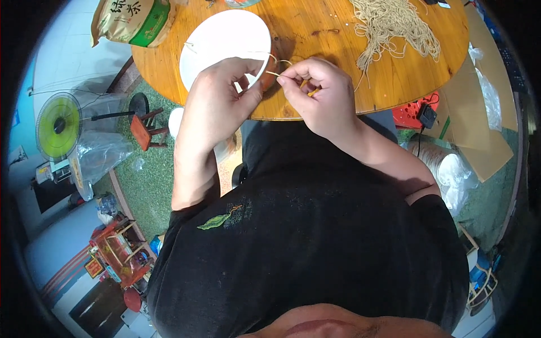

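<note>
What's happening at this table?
Someone in a black shirt is handling string with bare hands. The left hand holds the rim of what looks like a white bowl. The right hand pinches a piece of string beside that rim. A tangled heap of string lies farther right on the wooden table.

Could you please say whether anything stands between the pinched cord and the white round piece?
Nothing visible does: the cord in the right hand points toward the white round piece, close to the left hand.
</note>
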{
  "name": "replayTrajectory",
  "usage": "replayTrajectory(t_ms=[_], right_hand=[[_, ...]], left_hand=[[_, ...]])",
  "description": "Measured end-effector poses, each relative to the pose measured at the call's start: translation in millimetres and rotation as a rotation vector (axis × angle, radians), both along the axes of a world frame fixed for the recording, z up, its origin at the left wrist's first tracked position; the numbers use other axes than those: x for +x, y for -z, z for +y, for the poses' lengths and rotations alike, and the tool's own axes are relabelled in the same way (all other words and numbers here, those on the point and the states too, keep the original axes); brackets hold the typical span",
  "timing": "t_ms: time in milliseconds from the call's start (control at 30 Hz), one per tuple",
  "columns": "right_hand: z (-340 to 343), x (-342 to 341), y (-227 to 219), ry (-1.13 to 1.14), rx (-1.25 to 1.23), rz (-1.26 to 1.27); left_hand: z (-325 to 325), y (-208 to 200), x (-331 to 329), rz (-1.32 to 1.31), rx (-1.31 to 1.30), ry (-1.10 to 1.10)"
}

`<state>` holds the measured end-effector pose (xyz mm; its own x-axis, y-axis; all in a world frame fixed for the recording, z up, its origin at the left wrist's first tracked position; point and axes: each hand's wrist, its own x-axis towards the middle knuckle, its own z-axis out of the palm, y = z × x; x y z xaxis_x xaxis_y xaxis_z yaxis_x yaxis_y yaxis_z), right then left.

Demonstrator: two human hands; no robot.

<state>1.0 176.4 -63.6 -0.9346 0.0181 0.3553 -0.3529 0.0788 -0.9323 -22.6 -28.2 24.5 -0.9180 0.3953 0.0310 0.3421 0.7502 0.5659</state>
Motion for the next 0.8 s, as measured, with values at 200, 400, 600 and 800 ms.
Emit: replayTrajectory(t_ms=[200, 400, 600, 800], right_hand=[[0, -2, 4, -0.014, -0.024, 0.008], [-1, -5, 6, -0.032, -0.027, 0.015], [-2, -5, 4, -0.041, 0.006, 0.040], [-6, -9, 6, -0.049, 0.018, 0.068]], left_hand=[[0, 2, -2, -0.007, 0.061, 0.026], [-1, 2, -4, -0.031, 0.028, -0.021], [1, 1, -4, 0.005, 0.012, -0.002], [-8, 0, -8, -0.045, 0.134, 0.069]])
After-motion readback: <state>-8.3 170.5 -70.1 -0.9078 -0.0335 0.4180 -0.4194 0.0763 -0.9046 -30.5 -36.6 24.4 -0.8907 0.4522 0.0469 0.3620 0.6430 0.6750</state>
